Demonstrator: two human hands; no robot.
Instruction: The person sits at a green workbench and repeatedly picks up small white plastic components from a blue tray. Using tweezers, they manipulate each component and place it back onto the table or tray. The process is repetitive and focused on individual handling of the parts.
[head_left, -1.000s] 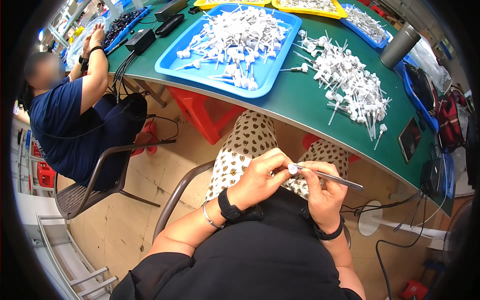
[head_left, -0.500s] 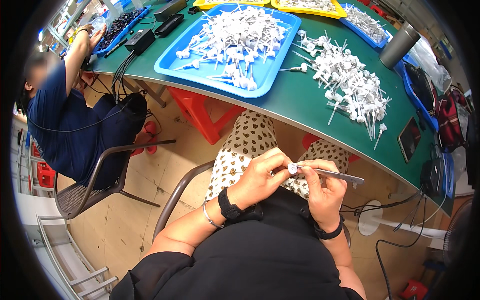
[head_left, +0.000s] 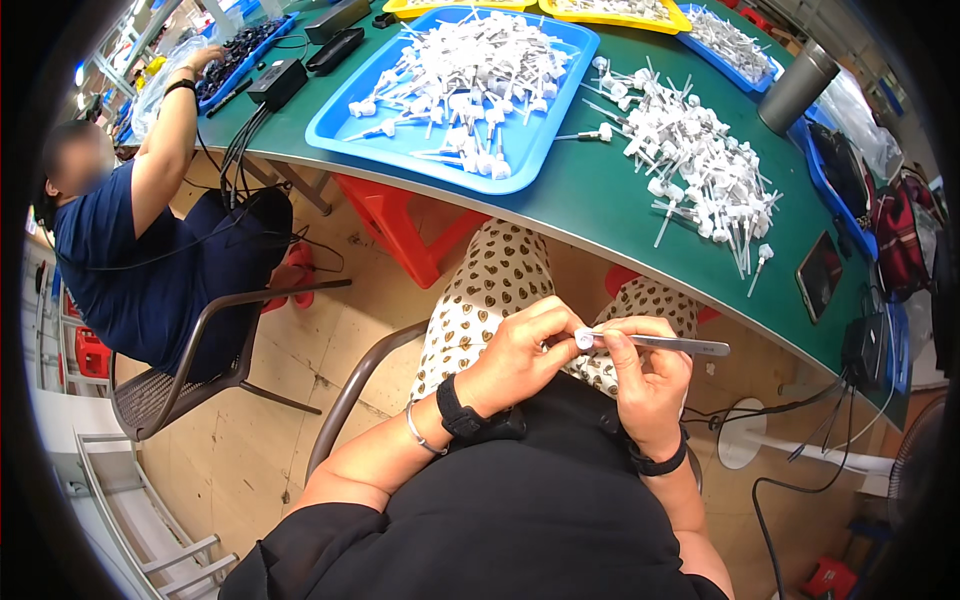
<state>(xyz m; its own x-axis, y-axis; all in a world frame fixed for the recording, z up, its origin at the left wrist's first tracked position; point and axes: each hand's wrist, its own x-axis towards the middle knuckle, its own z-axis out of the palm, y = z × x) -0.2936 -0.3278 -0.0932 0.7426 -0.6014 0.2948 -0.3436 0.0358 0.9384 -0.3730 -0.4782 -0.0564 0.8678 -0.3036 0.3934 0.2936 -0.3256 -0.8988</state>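
Note:
Over my lap, my left hand (head_left: 524, 345) pinches a small round white plastic part (head_left: 584, 340) between thumb and fingertips. My right hand (head_left: 645, 375) is closed round a pair of metal tweezers (head_left: 690, 346); their tip touches the white part, and the back end sticks out to the right. What the tweezers do inside the part is too small to make out. On the table beyond lies a loose pile of white plastic parts with thin stems (head_left: 695, 150). More such parts fill the middle of a blue tray (head_left: 340, 125) to its left.
The green table (head_left: 600, 215) has yellow trays (head_left: 640, 15) at its far edge. A dark cylindrical flask (head_left: 798, 88) and a phone (head_left: 819, 276) are at the right. A co-worker (head_left: 150, 230) sits at the left, one hand at a blue tray of dark parts. Cables (head_left: 235, 150) hang there.
My hands stay almost still, with the tweezers turned slightly at their back end. The co-worker's raised arm has shifted right, toward the tray of dark parts.

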